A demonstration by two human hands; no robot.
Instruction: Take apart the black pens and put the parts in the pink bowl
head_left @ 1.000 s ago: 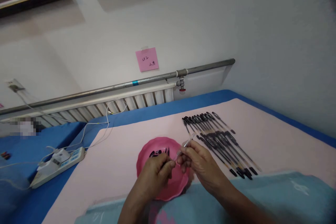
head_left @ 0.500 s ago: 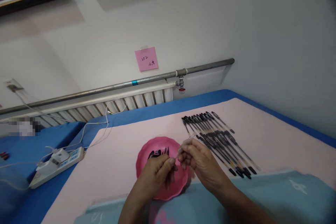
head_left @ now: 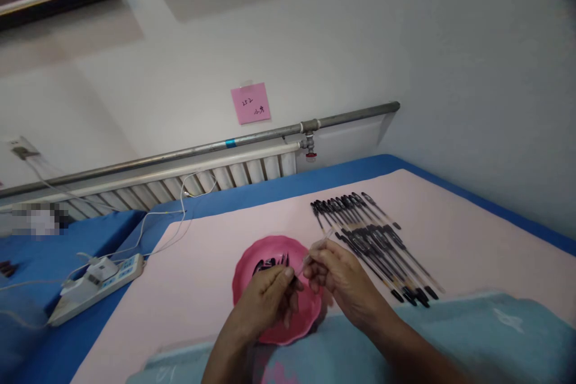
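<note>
My right hand (head_left: 342,279) pinches a clear pen barrel (head_left: 320,243) that slants up to the right. My left hand (head_left: 269,299) is closed in a pinch at the barrel's lower end, over a pink plate (head_left: 252,259); what its fingers hold is too small to name. Several small black pen parts (head_left: 270,263) lie in the plate's far half. To the right, a row of several assembled black pens (head_left: 374,241) lies side by side on the pink mat (head_left: 198,288).
A white power strip (head_left: 94,282) with cables lies at the left on the blue cover (head_left: 288,186). Light blue cloth (head_left: 472,342) spreads along the near edge. A radiator and pipe (head_left: 216,147) run along the wall, with a pink note (head_left: 251,103) above.
Both hands stay over the plate, shifting slightly; the left fingertips have drawn closer to the barrel's lower end. The pens and plate have not moved.
</note>
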